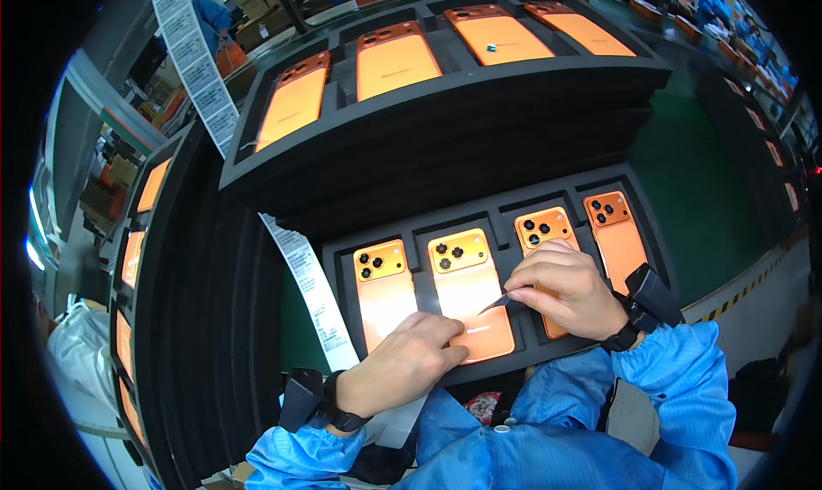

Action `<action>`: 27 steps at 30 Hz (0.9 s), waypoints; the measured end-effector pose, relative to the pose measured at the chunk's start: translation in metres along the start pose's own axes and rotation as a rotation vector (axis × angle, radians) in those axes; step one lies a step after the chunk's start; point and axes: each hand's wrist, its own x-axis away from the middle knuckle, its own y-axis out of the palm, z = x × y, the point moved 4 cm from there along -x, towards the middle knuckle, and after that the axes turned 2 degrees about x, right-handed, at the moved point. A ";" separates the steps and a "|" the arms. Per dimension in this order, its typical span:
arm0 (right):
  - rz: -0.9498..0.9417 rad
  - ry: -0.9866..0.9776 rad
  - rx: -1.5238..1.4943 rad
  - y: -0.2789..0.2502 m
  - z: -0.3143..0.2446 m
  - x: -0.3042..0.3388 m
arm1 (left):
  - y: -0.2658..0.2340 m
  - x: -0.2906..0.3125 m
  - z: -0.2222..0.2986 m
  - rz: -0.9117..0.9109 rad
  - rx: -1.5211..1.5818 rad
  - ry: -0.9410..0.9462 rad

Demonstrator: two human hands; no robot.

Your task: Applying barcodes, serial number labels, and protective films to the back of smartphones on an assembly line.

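An orange phone [490, 340] with three dark camera lenses lies face down in a black foam tray [402, 224] before me. My left hand [407, 361] is closed, its thumb and fingertips pressed on the lower left side of that phone. Between the thumb and fingers of my right hand [574, 293] is a small dark pointed tool [497, 304], its tip at the phone's back. Further orange phones lie in the same tray: one on the left [383, 297], one partly hidden under my right hand [545, 224], and one at the right end [618, 246].
Behind stands a stack of black foam trays [445, 130], its top one holding several orange phones [398, 62]. Another tray stack [197, 301] rises at the left. A printed label strip [312, 289] hangs beside my tray. Green surface [685, 173] shows at the right.
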 end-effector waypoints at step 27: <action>-0.307 0.211 -0.297 0.047 0.037 -0.009 | -0.010 -0.062 -0.078 0.834 -0.432 -0.162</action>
